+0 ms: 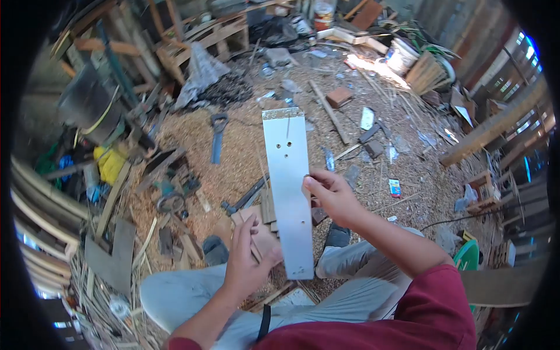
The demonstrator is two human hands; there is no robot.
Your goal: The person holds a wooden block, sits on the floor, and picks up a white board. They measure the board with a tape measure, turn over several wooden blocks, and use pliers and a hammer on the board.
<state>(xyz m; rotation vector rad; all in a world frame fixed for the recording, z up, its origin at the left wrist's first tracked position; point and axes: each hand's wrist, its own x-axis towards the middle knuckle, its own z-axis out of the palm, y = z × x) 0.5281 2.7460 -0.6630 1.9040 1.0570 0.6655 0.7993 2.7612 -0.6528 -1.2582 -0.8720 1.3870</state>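
Observation:
A long white board [287, 175] stands out over my lap, its far end wider than the near one. Several small dark holes pierce its face, and the far edge is rough and brownish. My right hand [331, 195] pinches the board's right edge near the middle, thumb on top. To the left of the board is my left hand [249, 256], fingers apart and thumb reaching toward the board's edge. Tan wood pieces [265, 234] lie just behind the left hand, partly covered by it and by the board.
Wood shavings cover the ground. A handsaw [217, 140] lies ahead on the left, with a power tool [172, 198] nearer. A hammer [368, 133] and a brick [339, 97] are ahead right. A wooden post [496, 131] slants in from the right; a white bucket [402, 56] stands behind.

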